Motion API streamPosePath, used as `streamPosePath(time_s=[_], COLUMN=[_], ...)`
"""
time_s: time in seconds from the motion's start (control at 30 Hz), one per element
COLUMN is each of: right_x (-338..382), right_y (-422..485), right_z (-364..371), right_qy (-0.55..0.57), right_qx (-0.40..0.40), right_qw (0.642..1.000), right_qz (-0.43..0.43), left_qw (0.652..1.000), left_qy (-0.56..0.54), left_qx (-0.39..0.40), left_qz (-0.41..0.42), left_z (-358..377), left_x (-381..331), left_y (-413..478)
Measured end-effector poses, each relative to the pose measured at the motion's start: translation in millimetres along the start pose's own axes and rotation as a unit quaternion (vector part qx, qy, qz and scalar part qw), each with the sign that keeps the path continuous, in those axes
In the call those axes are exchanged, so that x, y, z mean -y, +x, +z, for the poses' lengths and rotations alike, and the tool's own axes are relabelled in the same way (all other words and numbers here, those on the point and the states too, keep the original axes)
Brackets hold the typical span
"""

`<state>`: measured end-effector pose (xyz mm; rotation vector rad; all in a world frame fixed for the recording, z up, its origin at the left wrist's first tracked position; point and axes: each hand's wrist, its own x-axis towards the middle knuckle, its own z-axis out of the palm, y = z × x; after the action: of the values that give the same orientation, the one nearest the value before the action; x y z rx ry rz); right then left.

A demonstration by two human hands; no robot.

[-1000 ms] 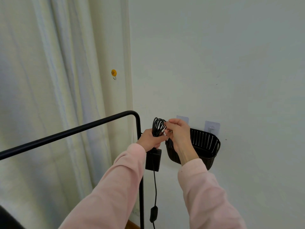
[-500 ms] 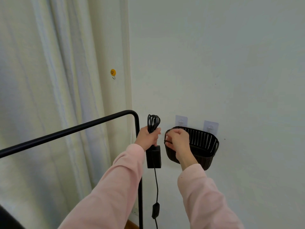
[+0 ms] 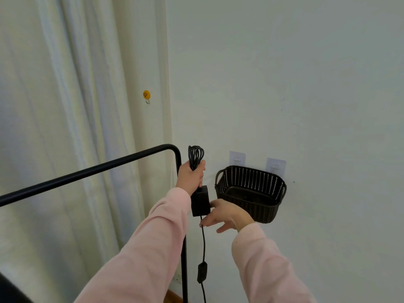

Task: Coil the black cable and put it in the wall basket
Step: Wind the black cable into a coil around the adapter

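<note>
With our left hand [image 3: 190,176] clenched on the coiled black cable [image 3: 195,155] beside the empty wall basket [image 3: 251,194], our right hand [image 3: 226,214], open-fingered, touched the hanging strand, which we judged needed gathering in even loops before dropping in.

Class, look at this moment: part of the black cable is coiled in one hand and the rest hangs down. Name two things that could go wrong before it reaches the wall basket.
1. The loops held by the left hand could spring apart, since only that grip binds the cable.
2. The hanging tail with its inline switch runs beside the rack post and may snag there as the right hand pulls it up.
</note>
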<state>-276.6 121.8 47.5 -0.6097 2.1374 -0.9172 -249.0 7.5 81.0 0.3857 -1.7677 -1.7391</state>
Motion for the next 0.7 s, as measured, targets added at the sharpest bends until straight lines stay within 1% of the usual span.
streamPosePath(time_s=[0.1, 0.2, 0.33, 0.47, 0.6, 0.7], right_x=[-1, -1, 1, 11, 18, 22], right_y=[-4, -8, -9, -14, -16, -16], right_z=[-2, -5, -7, -13, -19, -20], right_qy=[-0.007, 0.009, 0.034, 0.077, 0.104, 0.108], right_qx=[0.011, 0.014, 0.001, -0.029, -0.085, -0.104], right_qw=[1.0, 1.0, 0.999, 0.997, 0.99, 0.987], right_qz=[-0.009, -0.016, -0.016, -0.011, -0.045, -0.062], left_qw=[1.0, 1.0, 1.0, 0.998, 0.994, 0.988], left_qy=[-0.015, -0.021, 0.002, 0.063, 0.097, 0.126], left_qx=[-0.012, -0.019, -0.014, 0.012, 0.042, 0.082], left_qz=[-0.006, -0.006, 0.003, 0.01, 0.012, 0.016], left_z=[-2, -4, -3, -3, -5, -6], left_x=[0, 0, 1, 5, 3, 1], left_y=[0, 0, 1, 2, 0, -3])
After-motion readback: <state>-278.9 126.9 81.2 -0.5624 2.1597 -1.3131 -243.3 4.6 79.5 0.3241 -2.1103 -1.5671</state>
